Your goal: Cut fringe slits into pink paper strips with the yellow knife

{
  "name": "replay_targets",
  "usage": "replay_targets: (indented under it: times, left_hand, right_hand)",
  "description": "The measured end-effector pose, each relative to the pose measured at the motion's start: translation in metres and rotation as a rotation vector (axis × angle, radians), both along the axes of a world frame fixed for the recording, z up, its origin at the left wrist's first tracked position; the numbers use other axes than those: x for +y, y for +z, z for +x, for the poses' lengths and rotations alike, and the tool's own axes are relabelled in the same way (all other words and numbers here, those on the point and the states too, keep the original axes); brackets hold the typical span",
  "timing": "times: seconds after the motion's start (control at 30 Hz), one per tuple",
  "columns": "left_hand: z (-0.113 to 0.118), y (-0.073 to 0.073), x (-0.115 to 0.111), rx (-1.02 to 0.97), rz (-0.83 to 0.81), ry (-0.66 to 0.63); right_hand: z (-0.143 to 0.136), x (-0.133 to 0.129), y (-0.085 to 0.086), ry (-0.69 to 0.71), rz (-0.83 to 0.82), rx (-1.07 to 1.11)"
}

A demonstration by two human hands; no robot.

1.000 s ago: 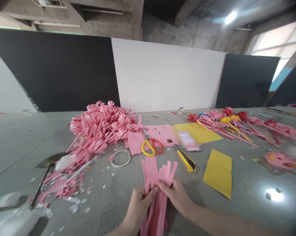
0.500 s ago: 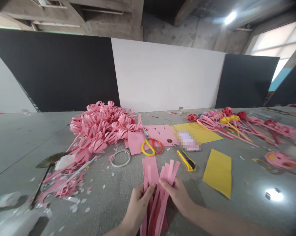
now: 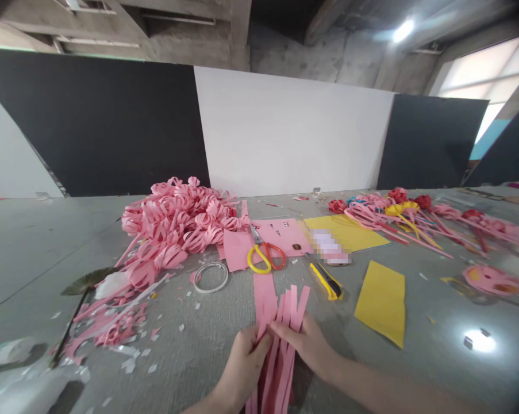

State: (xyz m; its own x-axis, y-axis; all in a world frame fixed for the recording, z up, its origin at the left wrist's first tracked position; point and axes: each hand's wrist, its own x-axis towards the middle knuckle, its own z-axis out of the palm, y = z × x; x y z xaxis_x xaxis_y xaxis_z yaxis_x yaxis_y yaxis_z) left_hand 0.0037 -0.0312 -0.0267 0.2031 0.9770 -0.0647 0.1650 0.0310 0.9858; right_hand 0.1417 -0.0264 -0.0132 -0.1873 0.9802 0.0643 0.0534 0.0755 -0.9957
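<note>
Pink paper strips run lengthwise between my two hands, their free ends fanned out at the top. My left hand is closed on their left side, thumb pressed on top. From the right, my right hand pinches the bundle with its thumb across the strips. A wider pink paper piece lies flat on the floor just beyond my fingers. Scissors with one yellow and one red handle rest on pink paper sheets. A yellow-and-black utility knife lies to the right.
A roll of white tape lies left of the scissors. Curled pink paper flowers are heaped at the back left, paper scraps below. Yellow paper, a blurred phone and more paper flowers lie right. A white panel stands behind.
My right hand has moved slightly left, closer to my left hand. The strips are gathered closer together, and their top ends sit a little lower.
</note>
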Motion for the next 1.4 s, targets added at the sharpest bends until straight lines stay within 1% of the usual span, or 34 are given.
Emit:
replay_targets:
  times: [0.1,0.17,0.23,0.3,0.4,0.53,0.67,0.73,0.8,0.87,0.93,1.03,1.13,1.27,1.33,1.4]
  left_hand:
    - [0.000,0.002,0.000,0.002,0.004,-0.006]
    - [0.001,0.003,0.000,0.002,-0.004,0.011]
    - [0.001,0.005,-0.002,-0.001,-0.031,0.057]
    - [0.000,0.010,-0.005,-0.025,-0.084,0.119]
    - [-0.002,0.016,-0.008,-0.086,-0.169,0.167]
    - [-0.004,0.019,-0.009,-0.110,-0.199,0.162]
    - [-0.006,0.013,-0.010,-0.075,-0.186,0.122]
    - [-0.008,0.007,-0.011,-0.047,-0.166,0.066]
    - [-0.011,0.001,-0.013,-0.043,-0.106,-0.011]
    - [-0.013,-0.005,-0.014,-0.052,-0.054,-0.061]
    - [-0.014,-0.008,-0.014,-0.047,-0.053,-0.069]
    - [-0.013,-0.006,-0.014,-0.043,-0.070,-0.068]
    - [-0.010,0.002,-0.014,-0.046,-0.105,-0.042]
    - [-0.005,0.012,-0.013,-0.071,-0.194,0.077]
    - [-0.004,0.014,-0.013,-0.102,-0.230,0.140]
    - [-0.004,0.014,-0.012,-0.123,-0.246,0.153]
  right_hand:
    - [-0.001,0.001,-0.002,-0.029,0.019,-0.009]
    - [-0.001,0.001,-0.002,-0.074,0.012,-0.006]
    - [-0.001,0.001,-0.002,-0.130,-0.015,0.010]
    - [-0.001,0.001,-0.003,-0.152,-0.039,0.043]
    - [-0.002,0.001,-0.007,-0.135,-0.060,0.108]
    - [-0.001,0.000,-0.010,-0.084,-0.092,0.196]
    - [-0.001,-0.002,-0.002,0.007,-0.062,0.139]
    - [-0.001,-0.003,0.002,0.036,-0.047,0.114]
    - [0.000,-0.003,0.004,0.059,-0.041,0.089]
    - [0.000,-0.002,0.002,0.061,-0.034,0.051]
    - [0.001,-0.001,0.000,0.048,-0.030,0.017]
    - [0.001,-0.001,-0.002,0.027,-0.036,0.024]
    - [0.001,-0.001,-0.002,-0.010,-0.052,0.081]
    - [0.001,0.000,-0.004,-0.056,-0.099,0.178]
    - [0.001,0.001,-0.006,-0.063,-0.111,0.206]
    - [0.002,0.001,-0.006,-0.048,-0.114,0.217]
